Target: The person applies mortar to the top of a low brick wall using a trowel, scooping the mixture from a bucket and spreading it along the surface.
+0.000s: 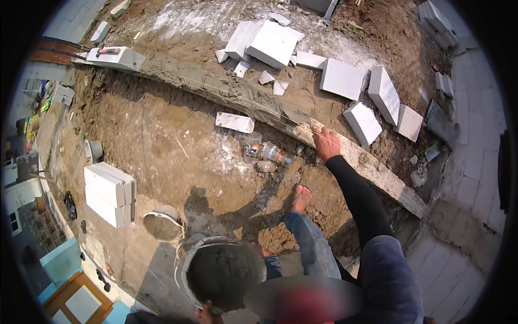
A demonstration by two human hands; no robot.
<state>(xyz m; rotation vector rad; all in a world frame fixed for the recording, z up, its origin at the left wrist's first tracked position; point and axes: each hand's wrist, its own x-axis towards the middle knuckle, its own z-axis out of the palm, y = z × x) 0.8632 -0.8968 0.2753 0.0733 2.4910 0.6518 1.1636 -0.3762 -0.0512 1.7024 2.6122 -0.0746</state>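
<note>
In a black sleeve, my right hand [326,144] reaches to the top of a low concrete wall [377,167], fingers bent. Just beyond them lies a flat grey, blade-like patch [295,114], perhaps a trowel; I cannot make out the grip. Wet mortar [216,93] covers the wall's top leftward from there, and a taut string [243,98] runs along it. At the lower edge, my left hand [208,314] is closed on the rim of a bucket [186,275] filled with grey mortar. Its forearm is hidden. My bare foot [301,198] stands on the soil between bucket and wall.
White blocks [274,44] and broken pieces lie beyond the wall. A single block [234,122] and plastic containers [267,152] are on the near side. A stack of blocks [108,194] and a smaller bucket [163,224] stand left. A red-handled tool [109,51] rests on the wall's far-end block.
</note>
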